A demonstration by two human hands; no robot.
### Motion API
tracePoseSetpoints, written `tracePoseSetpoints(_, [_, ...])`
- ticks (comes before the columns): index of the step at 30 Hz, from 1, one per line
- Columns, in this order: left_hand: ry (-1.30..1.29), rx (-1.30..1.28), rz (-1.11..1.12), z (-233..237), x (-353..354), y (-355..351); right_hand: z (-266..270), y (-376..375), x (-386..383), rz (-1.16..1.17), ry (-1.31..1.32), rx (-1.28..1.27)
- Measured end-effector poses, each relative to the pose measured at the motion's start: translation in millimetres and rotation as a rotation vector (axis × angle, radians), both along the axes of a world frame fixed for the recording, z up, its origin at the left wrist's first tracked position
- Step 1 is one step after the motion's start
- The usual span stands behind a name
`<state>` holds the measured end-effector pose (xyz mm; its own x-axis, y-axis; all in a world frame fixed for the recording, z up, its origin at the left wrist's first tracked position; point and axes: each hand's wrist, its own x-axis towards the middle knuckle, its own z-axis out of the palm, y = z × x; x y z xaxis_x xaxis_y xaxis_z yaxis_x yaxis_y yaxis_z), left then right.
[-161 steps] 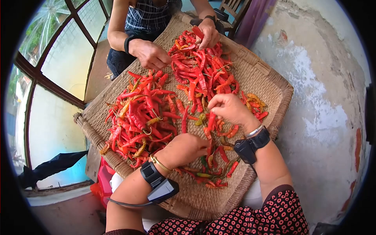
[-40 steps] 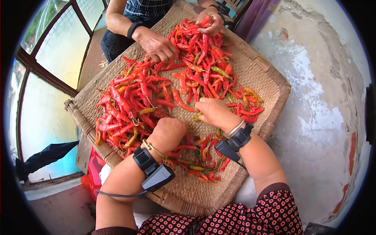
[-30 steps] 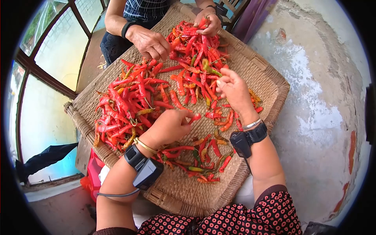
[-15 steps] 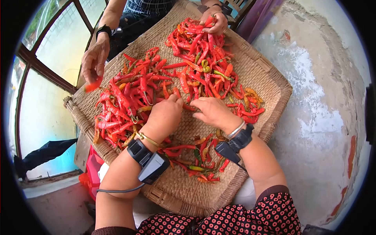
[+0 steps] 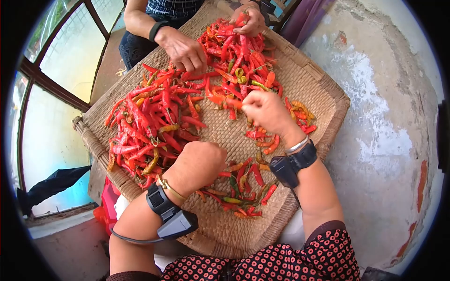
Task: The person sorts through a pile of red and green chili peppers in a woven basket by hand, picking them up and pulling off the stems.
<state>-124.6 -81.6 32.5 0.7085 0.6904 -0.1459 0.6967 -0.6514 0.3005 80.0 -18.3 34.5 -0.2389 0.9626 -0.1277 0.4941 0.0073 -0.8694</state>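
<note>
**Fingers (image 5: 249, 100) pinch a red chilli (image 5: 230, 103) over the woven tray (image 5: 307, 82)**

Head view: the fingers of the right hand (image 5: 268, 112) are pressed together on the red chilli. They hold it just above the middle of the tray, at the near edge of the far pile of chillies (image 5: 239, 56). The left hand (image 5: 200, 161) lies knuckles up, nearer the person. Its fingers are curled under and hidden, so I cannot tell whether they grip anything. It sits between the large left pile (image 5: 145, 122) and a small near pile (image 5: 241, 187) of red, orange and green pods. A few more pods (image 5: 302, 117) lie to the right of the right hand, close to the tray's rim. Each wrist carries a black strapped device, left (image 5: 168, 218) and right (image 5: 293, 166). At the far side a co-worker's two hands (image 5: 185, 49) (image 5: 248, 21) rest in the chillies, well apart from the person's own hands.
</note>
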Motion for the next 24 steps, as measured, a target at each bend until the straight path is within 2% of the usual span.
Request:
tracePoseSetpoints(2, [0.006, 0.003, -0.024, -5, 0, -3, 5, 1, 5, -0.13, 0.227, -0.014])
tracePoseSetpoints(3, [0.103, -0.02, -0.034, -7, 1, -4, -1, 3, 7, -0.216, 0.3, 0.004])
tracePoseSetpoints(4, [0.202, -0.039, -0.041, -7, 2, -4, -5, 3, 9, -0.216, 0.299, 0.002])
tracePoseSetpoints(6, [0.22, -0.032, -0.054, -13, 3, -7, -9, 5, 11, -0.294, 0.472, 0.018])
tracePoseSetpoints(8, [0.235, -0.03, -0.069, -13, 3, -7, -7, 5, 12, -0.33, 0.476, 0.021])
tracePoseSetpoints(11, [0.274, 0.002, -0.1, -10, 3, -8, -3, 5, 19, -0.404, 0.179, 0.185])
tracePoseSetpoints(12, [0.273, -0.029, -0.103, -9, 2, -7, 0, 3, 22, -0.404, 0.173, 0.18])
tracePoseSetpoints(14, [0.265, -0.06, -0.113, -12, 3, -8, 7, -2, 28, 0.031, -0.704, 0.273])
tracePoseSetpoints(15, [0.232, -0.023, -0.108, -16, 3, -10, 3, -6, 27, 0.14, -0.754, 0.196])
tracePoseSetpoints(16, [0.199, 0.01, -0.106, -20, 4, -12, 1, -10, 26, 0.137, -0.759, 0.186])
tracePoseSetpoints(18, [0.219, -0.007, -0.112, -18, 6, -12, 0, -15, 14, 0.361, -1.093, -0.119])
tracePoseSetpoints(20, [0.23, -0.019, -0.109, -18, 9, -10, -9, -18, 12, 0.36, -1.115, -0.081])
tracePoseSetpoints(22, [0.252, 0.005, -0.132, -20, 8, -7, -11, -20, 5, 0.38, -1.189, 0.09])
tracePoseSetpoints(24, [0.192, -0.005, -0.125, -19, 8, -3, -12, -16, 9, 0.385, -1.158, 0.105])
